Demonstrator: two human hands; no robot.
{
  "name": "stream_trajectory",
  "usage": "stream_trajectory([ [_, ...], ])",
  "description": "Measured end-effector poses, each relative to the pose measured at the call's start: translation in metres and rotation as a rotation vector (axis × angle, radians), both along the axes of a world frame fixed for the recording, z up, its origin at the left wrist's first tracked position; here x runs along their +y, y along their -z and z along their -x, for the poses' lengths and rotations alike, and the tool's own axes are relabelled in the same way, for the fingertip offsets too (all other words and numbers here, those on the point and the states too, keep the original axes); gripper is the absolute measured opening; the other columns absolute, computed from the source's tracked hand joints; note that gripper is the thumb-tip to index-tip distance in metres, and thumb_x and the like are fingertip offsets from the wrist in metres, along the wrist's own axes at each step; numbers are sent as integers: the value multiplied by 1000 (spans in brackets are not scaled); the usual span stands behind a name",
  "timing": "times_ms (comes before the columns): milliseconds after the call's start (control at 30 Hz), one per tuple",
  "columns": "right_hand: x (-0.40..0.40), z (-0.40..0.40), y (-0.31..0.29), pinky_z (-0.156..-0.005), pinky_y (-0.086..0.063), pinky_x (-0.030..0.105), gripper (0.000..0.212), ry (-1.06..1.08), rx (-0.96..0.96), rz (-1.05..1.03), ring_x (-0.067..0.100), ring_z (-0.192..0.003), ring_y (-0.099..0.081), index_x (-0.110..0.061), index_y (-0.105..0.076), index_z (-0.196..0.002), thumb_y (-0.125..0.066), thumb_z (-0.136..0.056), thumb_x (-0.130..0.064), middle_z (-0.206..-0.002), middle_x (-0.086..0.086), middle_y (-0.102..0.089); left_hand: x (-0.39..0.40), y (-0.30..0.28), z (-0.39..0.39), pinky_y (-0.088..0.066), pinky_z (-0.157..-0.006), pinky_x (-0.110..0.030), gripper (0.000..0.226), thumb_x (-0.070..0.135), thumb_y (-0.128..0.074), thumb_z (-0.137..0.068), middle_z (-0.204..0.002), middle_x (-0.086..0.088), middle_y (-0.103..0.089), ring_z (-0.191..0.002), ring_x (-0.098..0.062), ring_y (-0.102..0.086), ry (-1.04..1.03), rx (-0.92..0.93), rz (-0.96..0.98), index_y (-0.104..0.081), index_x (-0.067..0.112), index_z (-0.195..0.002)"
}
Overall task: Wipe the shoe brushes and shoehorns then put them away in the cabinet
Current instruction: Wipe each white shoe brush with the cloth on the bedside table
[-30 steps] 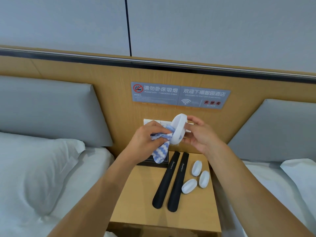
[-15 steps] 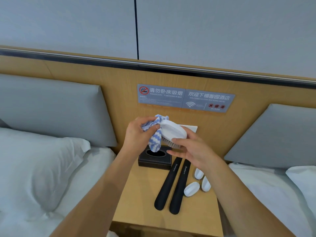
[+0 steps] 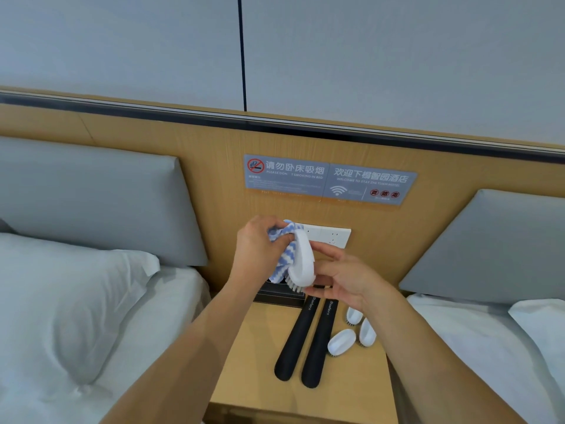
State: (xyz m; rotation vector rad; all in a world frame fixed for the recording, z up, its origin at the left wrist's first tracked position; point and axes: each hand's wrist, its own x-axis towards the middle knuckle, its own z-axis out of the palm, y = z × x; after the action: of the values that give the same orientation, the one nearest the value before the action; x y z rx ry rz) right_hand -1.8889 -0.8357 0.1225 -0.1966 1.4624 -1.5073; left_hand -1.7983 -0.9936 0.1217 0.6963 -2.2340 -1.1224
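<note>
**Brush held up for wiping, 5 items waiting**

The white shoe brush (image 3: 301, 260) looks light, rigid and smooth-backed, likely slippery, so its narrow ends seem the safest hold. It hangs in the air above the nightstand (image 3: 244, 377), tilted, bristles toward the left hand. The right hand (image 3: 342, 278) pinches it at its edges, fingers partly straight. The left hand (image 3: 260, 243), curled around a soft blue-and-white cloth (image 3: 286, 255), presses it against the brush. Below lie 2 black shoehorns (image 3: 302, 338) and 3 small brushes (image 3: 351, 332).
</note>
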Motion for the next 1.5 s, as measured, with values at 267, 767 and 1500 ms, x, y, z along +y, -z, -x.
stream_trajectory([
  [267, -8, -10, 7, -67, -63, 44, 47, 134, 42, 60, 35, -90, -75, -11, -62, -126, -67, -85, 12, -107, 20, -74, 18, 7, -16, -42, -65, -2, 20, 19, -78, -80, -94, 9, -54, -81, 1, -55, 56, -6, 97, -60, 28, -84],
  [767, -2, -7, -2, -66, -62, 46, 40, 186, -35, 158, 40, -91, -74, -12, -61, -121, -62, -89, 11, -102, 23, -75, 10, -4, -23, -48, -76, -15, 21, 20, -65, -92, -109, -1, -52, -92, -8, -55, 316, 54, 288, -74, 13, -110],
  [1500, -13, -12, -19, -59, -61, 39, 48, 205, -103, 101, 30, -77, -76, -15, -64, -117, -55, -86, 20, -95, 19, -76, 18, -14, -35, -45, -73, -10, 25, 22, -84, -73, -95, 6, -56, -89, -3, -57, 291, 74, 30, -76, 15, -95],
])
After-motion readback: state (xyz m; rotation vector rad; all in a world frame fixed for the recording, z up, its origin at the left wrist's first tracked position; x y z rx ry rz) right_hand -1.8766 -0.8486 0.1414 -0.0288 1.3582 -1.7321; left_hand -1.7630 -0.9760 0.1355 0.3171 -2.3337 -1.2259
